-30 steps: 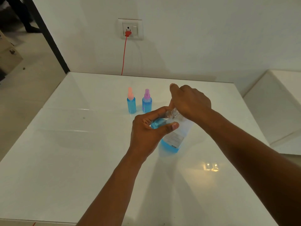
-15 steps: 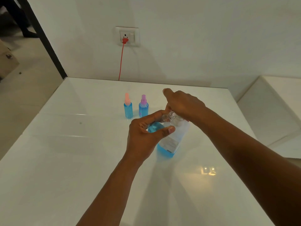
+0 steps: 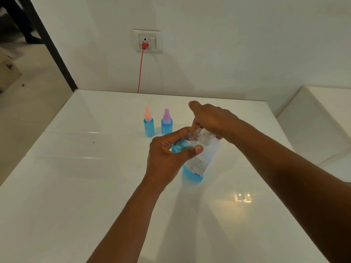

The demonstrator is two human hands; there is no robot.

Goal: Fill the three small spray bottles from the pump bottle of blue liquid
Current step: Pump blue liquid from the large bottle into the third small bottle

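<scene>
A clear pump bottle [image 3: 201, 164] with blue liquid low in it stands on the white table [image 3: 76, 186]. My right hand [image 3: 212, 120] rests on top of its pump head, covering it. My left hand [image 3: 167, 158] grips a small uncapped spray bottle [image 3: 182, 145], part full of blue, held tilted with its open neck right by the pump's spout. Two capped spray bottles full of blue stand upright behind: one with an orange-pink cap [image 3: 148, 124], one with a purple cap [image 3: 166, 123].
A red cable [image 3: 140, 71] runs from a wall socket [image 3: 147, 41] down behind the table's far edge. A white ledge [image 3: 311, 122] sits to the right. Floor shows past the table's left edge.
Both hands and the bottles keep the same pose; only the camera view has shifted slightly.
</scene>
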